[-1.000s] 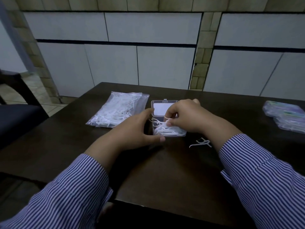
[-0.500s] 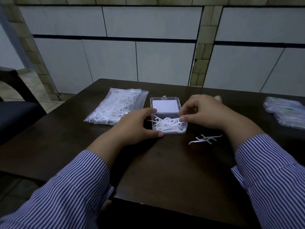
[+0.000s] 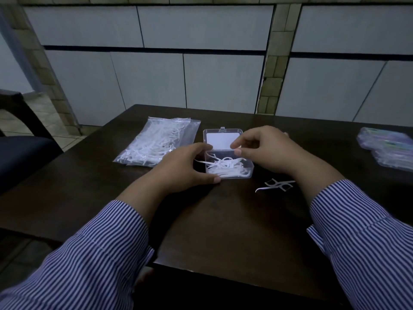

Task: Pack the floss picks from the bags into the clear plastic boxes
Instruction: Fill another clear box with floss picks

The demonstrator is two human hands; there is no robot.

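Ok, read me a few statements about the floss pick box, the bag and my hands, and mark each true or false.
1. The clear plastic box has its lid open. True.
2. The bag of floss picks lies right of the box. False: it lies left of it.
3. Loose floss picks lie on the table. True.
4. The left hand is lifting the bag. False: it holds the box's left side.
5. The box is empty. False: it holds floss picks.
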